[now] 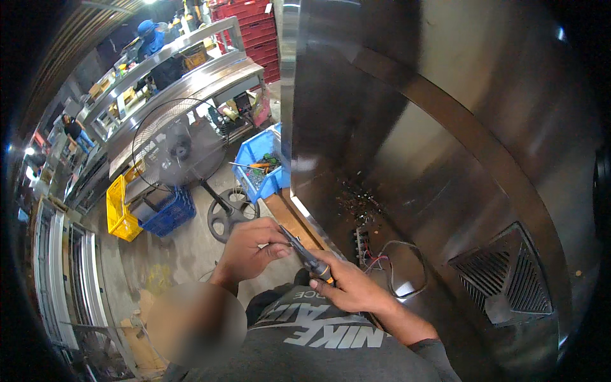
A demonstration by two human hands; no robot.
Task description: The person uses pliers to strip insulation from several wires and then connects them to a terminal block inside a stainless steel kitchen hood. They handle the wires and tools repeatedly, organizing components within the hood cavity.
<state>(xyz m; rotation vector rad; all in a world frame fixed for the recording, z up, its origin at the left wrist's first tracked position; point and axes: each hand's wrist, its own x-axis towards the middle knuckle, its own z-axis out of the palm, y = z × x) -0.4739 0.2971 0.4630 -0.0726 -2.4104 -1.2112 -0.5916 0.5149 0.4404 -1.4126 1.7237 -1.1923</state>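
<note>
My right hand [345, 284] is wrapped round the black-and-orange handle of a slim dark hand tool [307, 256]. Its narrow end points up and left, toward my left hand; its exact kind is hard to make out. My left hand [252, 250] is closed, thumb and fingertips pinched together beside the tool's narrow end. Whatever those fingers hold, if anything, is too small to tell. Both hands are in front of my dark shirt, left of a large steel panel [356, 127]. On that panel, near my right hand, sit a terminal block [361, 246] and loose wires [417, 254].
Small loose bits [359, 202] lie scattered on the steel, with a slotted vent [503, 274] farther right. A blue bin [253, 148] of parts and tools stands ahead. Leftward are a pedestal fan [181, 148], a yellow crate [119, 213] and a blue crate [170, 215]. People work farther back.
</note>
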